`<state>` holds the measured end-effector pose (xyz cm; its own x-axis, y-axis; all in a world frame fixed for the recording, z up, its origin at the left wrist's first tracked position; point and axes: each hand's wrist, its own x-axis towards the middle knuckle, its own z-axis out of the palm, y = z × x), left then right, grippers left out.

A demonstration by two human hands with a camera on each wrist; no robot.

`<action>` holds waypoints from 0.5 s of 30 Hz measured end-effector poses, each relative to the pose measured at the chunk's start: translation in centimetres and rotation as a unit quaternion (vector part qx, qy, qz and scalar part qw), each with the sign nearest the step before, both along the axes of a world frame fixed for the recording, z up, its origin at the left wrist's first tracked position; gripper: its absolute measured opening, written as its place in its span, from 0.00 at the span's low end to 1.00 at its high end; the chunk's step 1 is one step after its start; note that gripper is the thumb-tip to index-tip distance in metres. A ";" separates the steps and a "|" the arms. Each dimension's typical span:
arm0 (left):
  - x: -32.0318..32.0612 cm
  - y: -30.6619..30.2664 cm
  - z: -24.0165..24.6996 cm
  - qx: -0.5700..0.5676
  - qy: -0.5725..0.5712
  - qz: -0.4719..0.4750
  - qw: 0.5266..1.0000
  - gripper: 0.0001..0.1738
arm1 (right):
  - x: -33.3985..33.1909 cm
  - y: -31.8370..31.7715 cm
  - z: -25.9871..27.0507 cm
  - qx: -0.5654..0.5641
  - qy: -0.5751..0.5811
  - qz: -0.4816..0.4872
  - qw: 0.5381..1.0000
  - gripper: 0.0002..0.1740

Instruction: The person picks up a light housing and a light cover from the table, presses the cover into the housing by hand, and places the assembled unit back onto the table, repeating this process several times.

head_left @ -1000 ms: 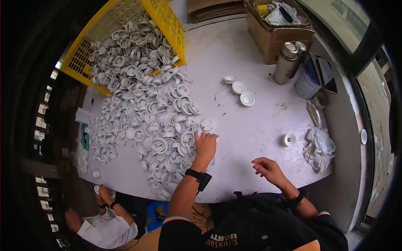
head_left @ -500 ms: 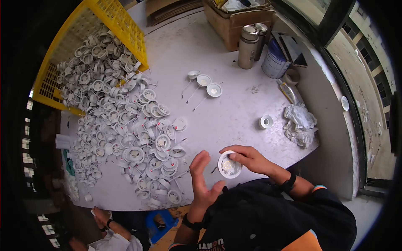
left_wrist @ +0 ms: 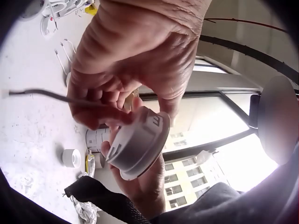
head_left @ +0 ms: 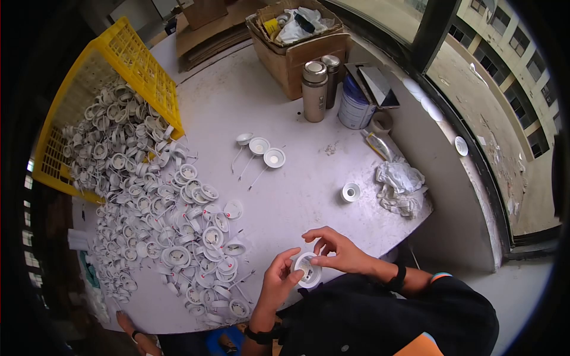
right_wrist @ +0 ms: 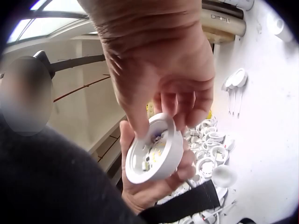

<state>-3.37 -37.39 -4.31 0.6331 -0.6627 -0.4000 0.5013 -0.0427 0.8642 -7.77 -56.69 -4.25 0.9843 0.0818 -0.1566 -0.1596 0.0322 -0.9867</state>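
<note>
A white round lamp housing [head_left: 308, 270] is held in front of the person's body, between both hands. The left hand [head_left: 278, 277] grips its left side, thumb at the rim; in the left wrist view a grey cable [left_wrist: 51, 95] runs out from the housing [left_wrist: 139, 142] by the left fingers. The right hand [head_left: 341, 252] pinches the opposite edge, its thumb inside the rim in the right wrist view, where small yellow and dark parts show inside the housing [right_wrist: 154, 151]. Three white lamp cups [head_left: 274, 158] with wires lie on the table beyond.
A large pile of white housings [head_left: 176, 256] spills from a yellow crate [head_left: 142, 65] at the left. One white ring [head_left: 351, 192] and crumpled plastic [head_left: 401, 185] lie at the right. Behind stand metal flasks [head_left: 314, 92], a tub [head_left: 355, 110] and a cardboard box [head_left: 291, 68]. Another person's arm [head_left: 127, 325] shows lower left.
The left hand has come from the pile to the housing, which the right hand alone held half a second ago. The head view has shifted, so the table contents sit lower and further left.
</note>
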 end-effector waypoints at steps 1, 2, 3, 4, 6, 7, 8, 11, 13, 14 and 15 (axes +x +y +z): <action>-0.3 -0.3 0.0 -0.039 -0.060 0.082 0.994 0.29 | 0.0 -0.1 -0.8 0.015 0.022 -0.046 0.999 0.25; -0.5 -0.7 -0.2 -0.059 -0.062 0.121 0.989 0.31 | 0.0 -0.4 -1.0 0.060 0.082 -0.022 0.995 0.24; -0.8 -1.0 -0.5 -0.057 -0.070 0.126 0.988 0.31 | 0.0 -0.7 -1.2 0.103 0.141 0.004 0.985 0.22; -1.1 -1.4 -0.9 -0.054 -0.075 0.131 0.987 0.32 | 0.0 -0.8 -0.6 0.135 0.193 0.038 0.971 0.19; -1.6 -2.2 -1.2 -0.048 -0.118 0.125 0.984 0.30 | 0.2 -1.4 -0.6 0.102 0.184 0.044 0.977 0.18; -1.5 -2.1 -1.1 -0.047 -0.116 0.124 0.984 0.30 | 0.1 -1.6 -0.6 0.070 0.181 0.045 0.980 0.17; -1.4 -1.8 -1.1 -0.014 -0.073 0.066 0.995 0.27 | 0.2 -1.9 -0.5 -0.001 0.147 0.053 0.988 0.16; -0.6 -1.8 0.4 0.058 -0.034 -0.035 0.997 0.20 | 0.1 -2.0 -1.4 -0.083 0.032 0.034 0.995 0.14; -0.4 -2.1 0.5 0.107 -0.023 -0.063 0.992 0.19 | 0.3 -2.2 0.0 -0.115 0.033 0.025 0.993 0.14; -0.2 -2.0 -0.2 0.124 -0.025 -0.067 0.990 0.17 | 0.4 -2.3 -0.3 -0.159 -0.003 0.018 0.987 0.15; -0.4 -2.1 -0.4 0.122 -0.014 -0.078 0.989 0.17 | 0.3 -2.4 -0.6 -0.171 -0.004 0.013 0.985 0.15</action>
<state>-3.73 -39.53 -4.66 0.5432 -0.6392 -0.5444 0.4481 -0.3276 0.8318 -7.46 -59.14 -4.86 0.9839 0.0512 -0.1710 -0.1476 -0.3056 -0.9406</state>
